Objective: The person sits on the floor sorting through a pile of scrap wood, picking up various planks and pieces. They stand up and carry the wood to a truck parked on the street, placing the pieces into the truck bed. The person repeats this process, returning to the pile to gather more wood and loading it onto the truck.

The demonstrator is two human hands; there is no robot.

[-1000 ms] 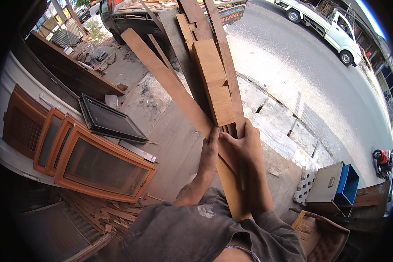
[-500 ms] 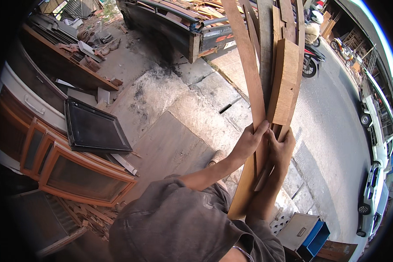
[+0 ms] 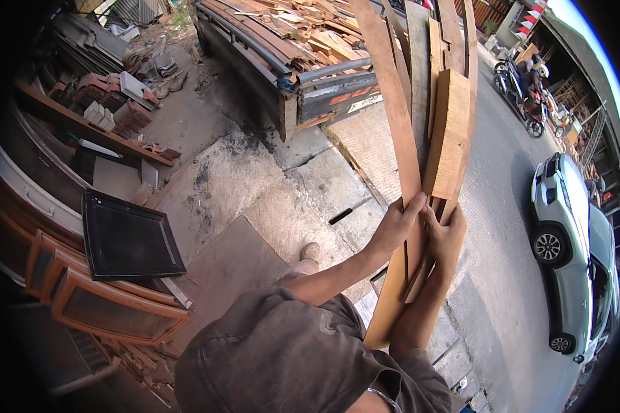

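I've got the left hand (image 3: 398, 225) and right hand (image 3: 450, 234) both gripping the planks (image 3: 450, 138), nearer than the truck (image 3: 334, 89) and overlapping its right end. Left of the truck and nearer is 1 black frame (image 3: 134, 237); scraps (image 3: 317, 31) lie in the truck; a motorbike (image 3: 520, 100) is farther, to its right.

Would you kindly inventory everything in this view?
wooden boards: several, brown and grey, centre
wooden block: one, tan, lying on the boards
truck bed: one, dark, top centre
wood scraps: many, brown, in the truck bed
car: at least one, pale, right
motorcycle: at least one, dark, upper right
stacked blocks: several, reddish, upper left
rimmed panel: one, black, left
framed panels: at least two, orange-brown, lower left
shirt: one, dark grey, bottom centre
left hand: one, bare, gripping the boards
right hand: one, bare, gripping the boards
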